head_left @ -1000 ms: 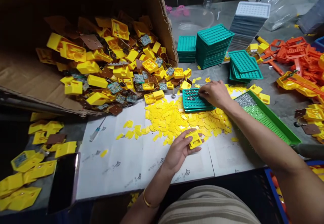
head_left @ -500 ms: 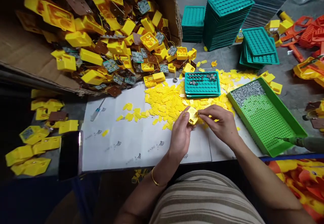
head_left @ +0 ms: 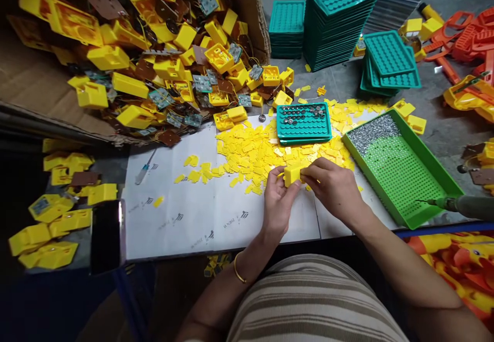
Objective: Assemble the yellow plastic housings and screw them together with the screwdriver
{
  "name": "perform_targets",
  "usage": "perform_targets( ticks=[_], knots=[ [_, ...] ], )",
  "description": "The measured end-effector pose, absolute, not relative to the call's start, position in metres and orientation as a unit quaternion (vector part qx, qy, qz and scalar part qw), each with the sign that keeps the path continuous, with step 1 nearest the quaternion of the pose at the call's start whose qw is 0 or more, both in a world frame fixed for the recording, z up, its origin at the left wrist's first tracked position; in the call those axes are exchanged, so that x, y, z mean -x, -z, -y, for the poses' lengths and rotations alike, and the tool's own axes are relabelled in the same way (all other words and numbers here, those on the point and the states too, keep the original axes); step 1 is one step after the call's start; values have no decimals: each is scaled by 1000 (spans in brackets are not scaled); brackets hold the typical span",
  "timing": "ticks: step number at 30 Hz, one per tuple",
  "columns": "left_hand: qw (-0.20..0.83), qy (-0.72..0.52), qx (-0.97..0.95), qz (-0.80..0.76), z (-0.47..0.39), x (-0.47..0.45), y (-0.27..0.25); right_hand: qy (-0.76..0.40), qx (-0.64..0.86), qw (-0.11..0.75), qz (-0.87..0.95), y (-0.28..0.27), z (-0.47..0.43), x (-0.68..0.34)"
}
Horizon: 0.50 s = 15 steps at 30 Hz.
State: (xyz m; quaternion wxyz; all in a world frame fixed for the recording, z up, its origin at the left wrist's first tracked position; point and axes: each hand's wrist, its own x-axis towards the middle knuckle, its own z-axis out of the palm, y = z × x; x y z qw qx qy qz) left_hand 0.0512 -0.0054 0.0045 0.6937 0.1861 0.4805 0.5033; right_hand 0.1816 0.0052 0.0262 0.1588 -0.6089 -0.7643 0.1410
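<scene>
In the head view, my left hand (head_left: 278,198) is closed around a small yellow plastic case (head_left: 292,175), thumb in front and fingers behind. A smooth, plain face of the case is towards me. My right hand (head_left: 335,187) pinches at the right edge of the case; anything between those fingertips is hidden. Just beyond lies a teal tray (head_left: 304,132) with rows of small round metal button cells at its far side. Loose flat yellow plastic pieces (head_left: 247,151) are heaped around and behind my hands.
A cardboard box (head_left: 46,97) of yellow cases with wired circuit boards stands at left. On the right are a green bin (head_left: 417,177) of small silvery parts and a power screwdriver (head_left: 466,205). Teal trays (head_left: 335,28) are stacked behind. A phone (head_left: 107,236) and screwdriver (head_left: 143,171) lie left.
The yellow case has been turned in my left hand: its face with small holes no longer shows. My right fingertips, earlier holding a tiny dark piece beside it, now press against its edge.
</scene>
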Motion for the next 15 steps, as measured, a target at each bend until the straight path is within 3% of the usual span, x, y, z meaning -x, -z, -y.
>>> perform_targets(
  ticks=[3,9,15],
  knots=[
    [715,-492,-152,-473,4,-48,-5,-177,587,162,773,-27,-5,-185],
    [741,-482,-120,-452,3,-44,-7,-224,548,347,727,-24,-4,-189],
    [745,-485,-113,-445,6,-45,-5,-226,540,315,747,-24,-11,-186]
  ],
)
